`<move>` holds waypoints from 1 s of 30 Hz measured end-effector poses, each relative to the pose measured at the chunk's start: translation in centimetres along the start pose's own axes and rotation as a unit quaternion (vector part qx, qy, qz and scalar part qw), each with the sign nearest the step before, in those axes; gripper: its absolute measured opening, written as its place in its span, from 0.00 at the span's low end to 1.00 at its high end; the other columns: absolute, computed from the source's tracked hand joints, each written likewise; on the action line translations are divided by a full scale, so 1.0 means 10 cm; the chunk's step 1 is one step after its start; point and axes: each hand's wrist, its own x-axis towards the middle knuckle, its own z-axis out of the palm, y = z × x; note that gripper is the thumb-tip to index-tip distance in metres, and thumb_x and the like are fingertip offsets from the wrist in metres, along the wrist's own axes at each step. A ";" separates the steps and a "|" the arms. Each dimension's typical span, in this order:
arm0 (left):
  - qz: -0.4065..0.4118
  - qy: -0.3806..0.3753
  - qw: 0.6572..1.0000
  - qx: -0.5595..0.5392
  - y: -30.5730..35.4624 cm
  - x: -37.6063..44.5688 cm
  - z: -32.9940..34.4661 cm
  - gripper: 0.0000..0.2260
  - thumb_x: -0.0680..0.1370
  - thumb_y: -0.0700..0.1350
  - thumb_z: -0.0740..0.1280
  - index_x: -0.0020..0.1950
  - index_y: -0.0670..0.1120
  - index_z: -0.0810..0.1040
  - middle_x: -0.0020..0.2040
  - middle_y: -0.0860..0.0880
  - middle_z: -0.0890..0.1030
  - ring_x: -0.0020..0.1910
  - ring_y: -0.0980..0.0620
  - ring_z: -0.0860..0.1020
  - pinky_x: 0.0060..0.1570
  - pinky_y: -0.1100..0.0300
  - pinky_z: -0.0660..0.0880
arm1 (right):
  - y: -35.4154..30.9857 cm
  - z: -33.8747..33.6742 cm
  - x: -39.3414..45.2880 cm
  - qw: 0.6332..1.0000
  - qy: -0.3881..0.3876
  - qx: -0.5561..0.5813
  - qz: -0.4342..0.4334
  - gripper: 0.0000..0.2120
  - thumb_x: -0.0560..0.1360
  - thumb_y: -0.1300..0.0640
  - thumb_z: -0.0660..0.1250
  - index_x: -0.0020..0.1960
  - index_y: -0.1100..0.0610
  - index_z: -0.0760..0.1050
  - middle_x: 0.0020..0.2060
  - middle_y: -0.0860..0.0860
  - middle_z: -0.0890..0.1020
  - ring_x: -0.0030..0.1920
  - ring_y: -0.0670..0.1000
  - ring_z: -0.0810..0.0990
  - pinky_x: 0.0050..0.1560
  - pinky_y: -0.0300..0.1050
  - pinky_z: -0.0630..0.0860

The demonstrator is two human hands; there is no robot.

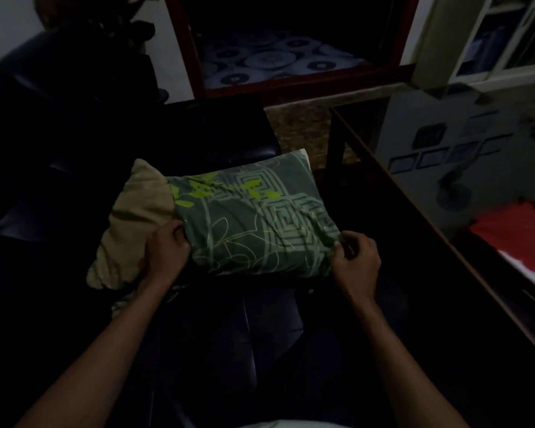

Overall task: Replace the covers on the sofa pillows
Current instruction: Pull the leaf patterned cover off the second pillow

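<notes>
The room was dark. A pillow (130, 230) lay on a dark sofa (74, 168), right in front of the person. It was a plain tan pillow, and a green cover (254, 223) with leaf and square patterns was pulled over most of it. Only the left end of the pillow stuck out bare.

The left hand (169, 247) was at the open edge of the cover, where the green cloth met the tan part. Its fingers were curled tight and pinched that edge. The right hand (357, 257) was at the near right corner of the cover. Its fingers and thumb were bunched together on the cloth there, holding it too. Both arms reached out over the dark seat.

To the right stood a shiny glass desk (445, 186) with a dark wood frame. Something red (519, 233) showed at its far right side. Behind the sofa was a doorway with a red-brown frame (291, 81), and a rug with round patterns (269, 61) lay past it.
</notes>
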 end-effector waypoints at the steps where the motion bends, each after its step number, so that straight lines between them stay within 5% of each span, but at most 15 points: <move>1: 0.002 -0.004 1.000 -0.003 0.04 -0.06 0.03 0.09 0.73 0.34 0.65 0.50 0.38 0.83 0.45 0.37 0.84 0.43 0.39 0.82 0.40 0.55 0.71 | -0.01 0.04 0.00 1.000 -0.020 -0.002 -0.018 0.14 0.75 0.57 0.73 0.61 0.54 0.80 0.58 0.51 0.78 0.59 0.51 0.77 0.61 0.47 0.75; 4: 0.022 -0.019 1.000 -0.012 0.08 -0.19 0.12 0.11 0.73 0.31 0.69 0.54 0.37 0.81 0.54 0.40 0.82 0.52 0.41 0.80 0.48 0.58 0.70 | -0.06 0.22 -0.01 0.989 -0.115 -0.071 -0.067 0.19 0.74 0.46 0.76 0.63 0.49 0.81 0.63 0.48 0.76 0.64 0.49 0.72 0.64 0.48 0.71; 7: 0.029 -0.015 0.999 0.014 0.02 -0.26 0.15 0.12 0.71 0.32 0.71 0.53 0.41 0.83 0.57 0.43 0.82 0.55 0.41 0.79 0.57 0.47 0.74 | -0.11 0.37 -0.04 0.986 -0.119 -0.092 -0.071 0.09 0.74 0.50 0.76 0.53 0.52 0.85 0.53 0.51 0.80 0.56 0.55 0.80 0.56 0.54 0.78; 11: 0.005 0.006 0.999 0.032 0.08 -0.26 0.01 0.06 0.72 0.37 0.67 0.42 0.48 0.80 0.37 0.45 0.82 0.36 0.40 0.80 0.34 0.58 0.67 | -0.14 0.32 0.05 0.985 -0.064 -0.144 -0.069 0.05 0.73 0.59 0.73 0.47 0.51 0.84 0.45 0.49 0.82 0.47 0.55 0.83 0.49 0.54 0.78; 14: 0.096 -0.011 0.995 0.022 0.17 -0.30 -0.11 0.05 0.72 0.42 0.65 0.44 0.50 0.80 0.35 0.46 0.83 0.34 0.41 0.80 0.31 0.57 0.70 | -0.14 0.19 0.19 0.989 -0.013 -0.147 -0.003 0.05 0.74 0.58 0.71 0.48 0.52 0.84 0.48 0.50 0.84 0.50 0.57 0.83 0.51 0.52 0.76; 19: 0.210 -0.171 0.962 -0.036 0.35 -0.35 -0.19 0.04 0.73 0.47 0.69 0.45 0.50 0.81 0.37 0.54 0.82 0.34 0.56 0.78 0.33 0.63 0.69 | -0.10 0.05 0.42 0.988 -0.050 -0.131 0.063 0.09 0.74 0.61 0.70 0.53 0.57 0.84 0.50 0.60 0.85 0.52 0.62 0.83 0.54 0.51 0.77; 22: 0.214 -0.228 0.948 -0.063 0.28 -0.16 -0.33 0.10 0.73 0.49 0.67 0.53 0.50 0.83 0.47 0.58 0.84 0.43 0.62 0.80 0.44 0.69 0.75 | -0.22 0.13 0.42 0.988 -0.047 -0.144 -0.023 0.16 0.69 0.59 0.68 0.55 0.54 0.83 0.55 0.58 0.82 0.54 0.61 0.81 0.58 0.56 0.78; 26: 0.117 -0.134 0.983 -0.047 0.04 0.26 -0.47 0.12 0.75 0.47 0.65 0.57 0.52 0.81 0.54 0.53 0.82 0.52 0.56 0.79 0.53 0.59 0.76 | -0.61 0.62 0.30 0.976 -0.078 -0.105 -0.173 0.19 0.70 0.54 0.67 0.60 0.55 0.81 0.57 0.58 0.79 0.58 0.61 0.77 0.62 0.57 0.74; 28: 0.059 -0.093 0.994 -0.026 -0.07 0.56 -0.44 0.15 0.77 0.48 0.69 0.63 0.51 0.78 0.63 0.48 0.79 0.63 0.50 0.76 0.63 0.53 0.72 | -0.68 0.88 0.20 0.949 -0.149 -0.150 -0.236 0.20 0.73 0.47 0.67 0.64 0.50 0.80 0.59 0.54 0.79 0.62 0.60 0.75 0.63 0.57 0.72; 30: -0.007 -0.133 0.988 0.081 -0.19 0.83 -0.40 0.33 0.74 0.61 0.72 0.74 0.49 0.69 0.75 0.47 0.68 0.76 0.46 0.63 0.75 0.47 0.58 | -0.61 0.99 0.09 0.932 -0.164 -0.211 -0.244 0.19 0.75 0.43 0.66 0.64 0.44 0.80 0.60 0.50 0.79 0.63 0.57 0.73 0.62 0.57 0.70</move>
